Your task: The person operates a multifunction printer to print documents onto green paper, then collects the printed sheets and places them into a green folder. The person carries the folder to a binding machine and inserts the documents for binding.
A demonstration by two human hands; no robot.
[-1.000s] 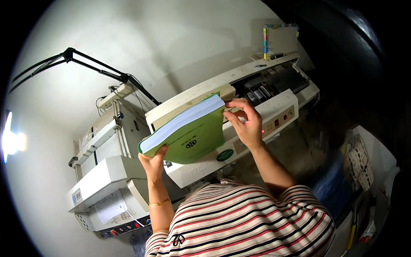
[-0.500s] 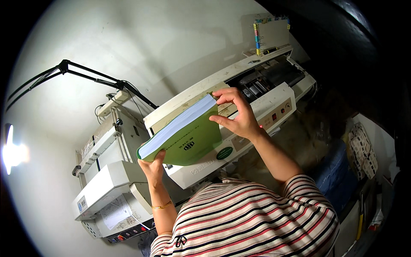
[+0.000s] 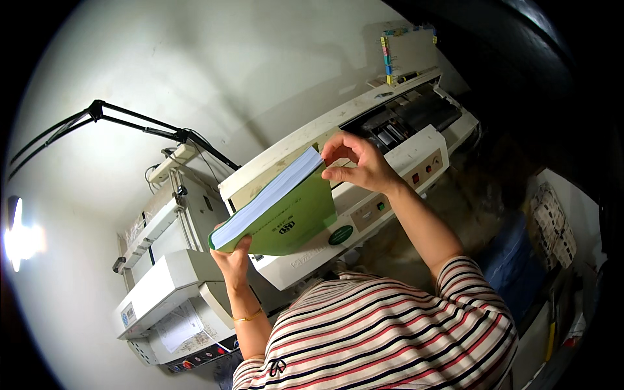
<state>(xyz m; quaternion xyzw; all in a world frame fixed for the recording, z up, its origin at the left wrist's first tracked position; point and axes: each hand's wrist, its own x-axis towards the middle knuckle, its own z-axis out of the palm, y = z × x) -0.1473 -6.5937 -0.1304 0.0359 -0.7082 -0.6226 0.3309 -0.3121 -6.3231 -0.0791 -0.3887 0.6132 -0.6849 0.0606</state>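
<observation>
A thick green softcover book (image 3: 296, 218) with white page edges is held up before me, tilted, its dark-printed cover toward me. My left hand (image 3: 232, 261) grips its lower left end, thumb on the cover and the other fingers behind. At the upper right corner, my right hand (image 3: 354, 166) curls its fingers in toward the thumb, pinching the book's edge. The fingertips are partly hidden there. Behind and below the book stretches a long off-white machine (image 3: 299, 263), with switches on its front panel and a dark open bay at its right.
To the left stands another off-white machine (image 3: 172, 276) with a paper sheet on it. A black lamp arm (image 3: 140, 123) reaches across the wall near a bright lamp (image 3: 19, 237). A board with coloured clips (image 3: 409, 55) stands at the far right end. Blue fabric (image 3: 513, 260) lies at right.
My right hand's fingers have curled in closer to the thumb at the book's corner. The hand has moved slightly, uncovering a green switch on the panel. My left hand keeps its grip.
</observation>
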